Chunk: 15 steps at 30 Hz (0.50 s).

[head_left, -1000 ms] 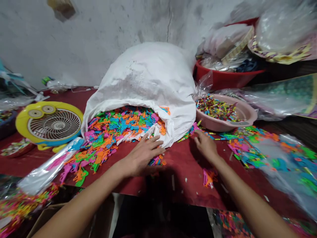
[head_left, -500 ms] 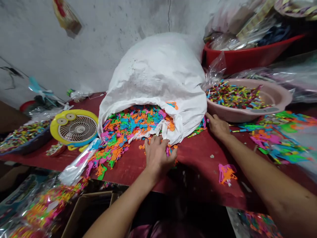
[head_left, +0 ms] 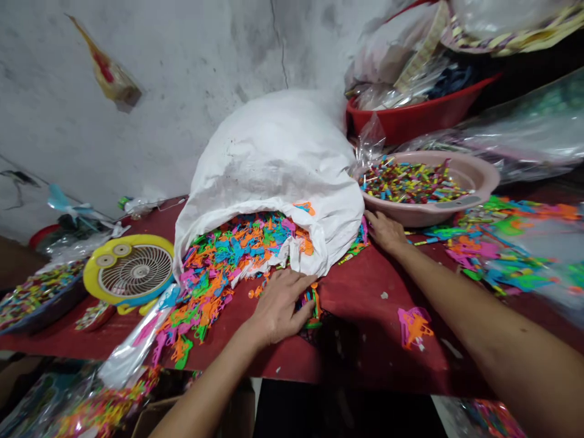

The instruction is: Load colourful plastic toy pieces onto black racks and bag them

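A big white sack [head_left: 278, 164] lies on its side on the red table [head_left: 356, 340], spilling several small coloured plastic pieces [head_left: 232, 249] out of its mouth. My left hand [head_left: 279, 304] rests palm down at the sack's mouth, its fingers curled over a small bunch of those pieces [head_left: 311, 302]. My right hand [head_left: 385, 230] lies flat on the table between the sack's right edge and a pink basin [head_left: 479, 176] full of small coloured sticks; its fingertips touch loose pieces by the sack.
A yellow desk fan [head_left: 130, 271] lies at the left beside a clear plastic bag [head_left: 137, 347]. A red basin [head_left: 420, 115] stuffed with bags stands behind the pink one. Coloured pieces on clear plastic [head_left: 502, 243] cover the right. A small pink-orange cluster [head_left: 413, 325] lies near the table's front edge.
My left hand has drawn a bunch of pieces toward me and closed over it. My right hand has moved up against the sack's right edge. The view has shifted left.
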Each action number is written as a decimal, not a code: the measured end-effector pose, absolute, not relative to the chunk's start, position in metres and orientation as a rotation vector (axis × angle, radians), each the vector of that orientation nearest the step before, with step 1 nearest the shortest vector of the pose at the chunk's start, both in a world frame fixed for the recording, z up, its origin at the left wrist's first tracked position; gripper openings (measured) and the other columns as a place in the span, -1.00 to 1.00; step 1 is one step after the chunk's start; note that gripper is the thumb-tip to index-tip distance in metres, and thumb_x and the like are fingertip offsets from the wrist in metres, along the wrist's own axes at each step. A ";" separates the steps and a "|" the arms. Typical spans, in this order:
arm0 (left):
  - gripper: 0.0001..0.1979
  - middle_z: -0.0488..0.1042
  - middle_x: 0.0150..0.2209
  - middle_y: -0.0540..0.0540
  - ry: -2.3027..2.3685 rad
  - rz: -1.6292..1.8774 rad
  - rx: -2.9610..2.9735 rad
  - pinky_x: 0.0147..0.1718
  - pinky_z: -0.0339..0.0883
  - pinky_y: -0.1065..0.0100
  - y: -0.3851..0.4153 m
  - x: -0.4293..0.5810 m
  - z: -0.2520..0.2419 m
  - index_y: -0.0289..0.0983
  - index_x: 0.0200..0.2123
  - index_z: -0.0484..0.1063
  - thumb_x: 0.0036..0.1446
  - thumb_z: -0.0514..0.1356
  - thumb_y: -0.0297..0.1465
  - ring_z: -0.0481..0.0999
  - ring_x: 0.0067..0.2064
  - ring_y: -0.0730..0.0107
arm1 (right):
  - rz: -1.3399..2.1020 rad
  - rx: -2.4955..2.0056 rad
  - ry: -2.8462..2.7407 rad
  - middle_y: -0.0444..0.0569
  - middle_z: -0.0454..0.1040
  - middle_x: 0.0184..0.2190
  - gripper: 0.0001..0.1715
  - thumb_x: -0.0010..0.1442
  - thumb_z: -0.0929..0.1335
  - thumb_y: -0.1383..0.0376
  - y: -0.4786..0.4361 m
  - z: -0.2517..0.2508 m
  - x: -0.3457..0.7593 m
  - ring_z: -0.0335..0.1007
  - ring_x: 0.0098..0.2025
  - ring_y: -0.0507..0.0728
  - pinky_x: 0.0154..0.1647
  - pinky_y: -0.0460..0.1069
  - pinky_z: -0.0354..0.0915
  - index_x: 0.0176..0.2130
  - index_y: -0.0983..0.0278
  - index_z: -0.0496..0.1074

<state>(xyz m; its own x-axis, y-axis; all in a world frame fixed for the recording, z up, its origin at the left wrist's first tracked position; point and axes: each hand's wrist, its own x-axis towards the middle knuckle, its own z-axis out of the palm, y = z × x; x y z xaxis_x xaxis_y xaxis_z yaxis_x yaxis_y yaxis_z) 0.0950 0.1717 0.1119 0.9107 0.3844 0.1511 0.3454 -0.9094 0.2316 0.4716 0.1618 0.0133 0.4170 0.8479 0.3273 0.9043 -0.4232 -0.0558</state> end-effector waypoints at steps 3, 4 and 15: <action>-0.60 0.49 -0.01 -0.17 0.843 0.344 2.881 0.01 0.25 0.03 0.155 0.108 0.104 -0.20 0.15 0.33 0.29 0.03 -0.24 0.40 0.01 0.10 | -0.376 -2.432 -1.540 0.13 0.34 0.02 -0.42 0.36 0.15 0.16 0.160 0.012 0.472 0.37 -0.12 0.20 -0.27 0.00 0.23 0.32 0.16 0.13; -0.60 0.50 -0.02 -0.18 0.943 0.368 2.874 -0.02 0.26 0.02 0.150 0.113 0.102 -0.20 0.14 0.33 0.29 0.03 -0.24 0.41 0.00 0.08 | -0.386 -2.430 -1.548 0.12 0.34 0.01 -0.44 0.37 0.15 0.15 0.158 0.011 0.472 0.37 -0.11 0.20 -0.27 0.00 0.23 0.31 0.16 0.16; -0.41 0.47 0.05 -0.28 1.166 0.266 2.793 0.05 0.23 -0.12 0.144 0.125 0.104 -0.24 0.18 0.28 0.26 0.01 0.02 0.38 0.09 -0.08 | -0.474 -2.261 -1.858 0.16 0.35 0.06 -0.62 0.40 0.15 0.26 0.100 0.009 0.477 0.25 0.04 0.18 -0.09 -0.01 0.16 0.04 0.31 0.41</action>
